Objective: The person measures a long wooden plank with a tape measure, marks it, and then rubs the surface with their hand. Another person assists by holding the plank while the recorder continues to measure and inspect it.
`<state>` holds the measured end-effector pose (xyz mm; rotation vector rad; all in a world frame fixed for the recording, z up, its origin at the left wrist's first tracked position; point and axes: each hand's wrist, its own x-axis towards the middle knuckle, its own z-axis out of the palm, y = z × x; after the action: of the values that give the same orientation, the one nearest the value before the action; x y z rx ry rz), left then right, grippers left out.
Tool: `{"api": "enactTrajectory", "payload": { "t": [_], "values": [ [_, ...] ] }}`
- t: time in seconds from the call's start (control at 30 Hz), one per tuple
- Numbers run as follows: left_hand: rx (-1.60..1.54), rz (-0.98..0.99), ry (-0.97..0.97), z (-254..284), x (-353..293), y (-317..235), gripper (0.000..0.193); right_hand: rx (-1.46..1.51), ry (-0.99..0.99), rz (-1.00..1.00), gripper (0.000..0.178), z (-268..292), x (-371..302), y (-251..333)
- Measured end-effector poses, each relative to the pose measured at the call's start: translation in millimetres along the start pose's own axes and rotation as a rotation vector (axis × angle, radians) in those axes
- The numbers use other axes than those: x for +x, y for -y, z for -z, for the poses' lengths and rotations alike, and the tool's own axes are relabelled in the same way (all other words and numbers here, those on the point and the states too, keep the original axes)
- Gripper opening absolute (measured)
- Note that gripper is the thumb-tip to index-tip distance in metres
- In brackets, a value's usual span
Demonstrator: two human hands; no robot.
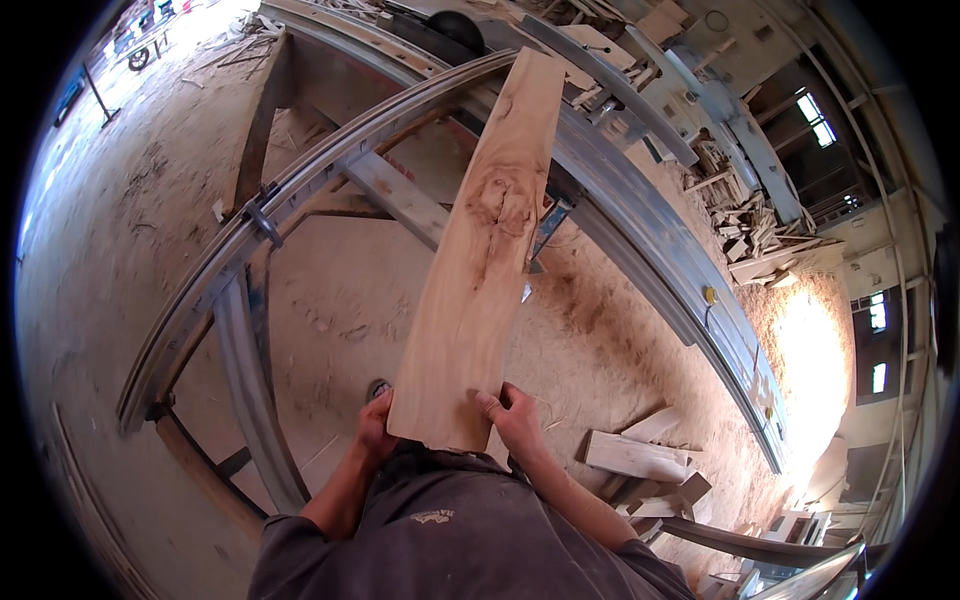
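Note:
A long wooden board (450, 300) with a dark knot near its far half stretches away from my body. Its near end is close to my waist, between my two hands. My left hand (376, 425) grips the left edge at the near corner. My right hand (512, 415) holds the right edge, its thumb lying on the top face and its other fingers partly hidden. The far end of the board lies over the metal machine bed (640, 235), beside a curved-looking rail (330, 150). Whether the far end rests on the metal cannot be told.
A metal frame with a slanted leg (250, 375) stands to my left. Several wood offcuts (640, 455) lie on the dusty floor at my right. Farther off to the right is a scrap wood pile (745, 225). Sawdust (600, 290) covers the ground by the machine.

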<state>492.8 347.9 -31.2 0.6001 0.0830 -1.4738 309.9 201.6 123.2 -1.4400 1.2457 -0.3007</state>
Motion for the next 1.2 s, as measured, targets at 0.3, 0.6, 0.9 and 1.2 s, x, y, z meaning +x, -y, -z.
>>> {"api": "enactTrajectory", "payload": {
  "t": [0.3,0.6,0.9,1.2],
  "values": [
    [0.076,-0.065,-0.044,5,-2,3,0.045,0.007,-0.004,0.035,0.04,1,0,1],
    [0.036,-0.072,-0.007,18,0,11,0.041,-0.014,-0.028,0.003,0.037,-2,-6,7],
    [-0.04,-0.057,0.004,24,1,12,0.042,0.015,-0.058,0.054,0.042,-7,-8,8],
    [-0.048,-0.03,-0.031,17,1,8,0.042,-0.045,-0.051,0.017,0.041,-7,-9,9]
  ]
}}
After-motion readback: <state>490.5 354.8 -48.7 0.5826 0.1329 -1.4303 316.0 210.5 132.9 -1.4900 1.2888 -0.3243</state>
